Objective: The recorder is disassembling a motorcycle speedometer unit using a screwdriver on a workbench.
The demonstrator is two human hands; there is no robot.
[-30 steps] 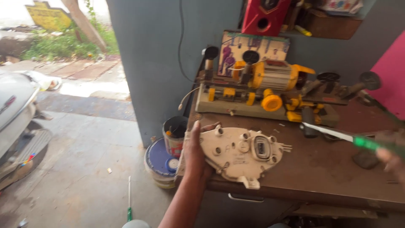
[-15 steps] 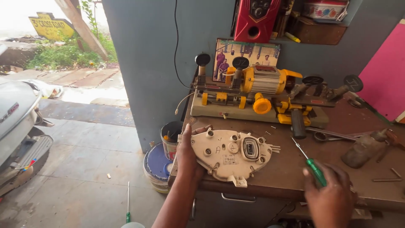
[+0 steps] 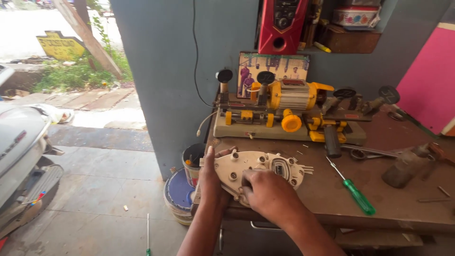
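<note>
A cream plastic instrument-cluster housing (image 3: 265, 166) lies on the brown workbench (image 3: 407, 208), back side up, near the front left corner. My left hand (image 3: 211, 178) grips its left edge, thumb up along the rim. My right hand (image 3: 265, 189) rests on the housing's front edge, fingers curled onto it. A green-handled screwdriver (image 3: 355, 189) lies free on the bench just right of the housing.
A yellow and grey key-cutting machine (image 3: 289, 111) stands behind the housing. Pliers and a dark tool (image 3: 407, 163) lie at the right. A red speaker (image 3: 282, 23) sits on a shelf. Paint cans (image 3: 189, 170) stand on the floor left of the bench; a scooter (image 3: 19, 156) is far left.
My right hand has laid the green screwdriver down on the bench and moved left onto the housing. My left hand has stayed on the housing's left edge.
</note>
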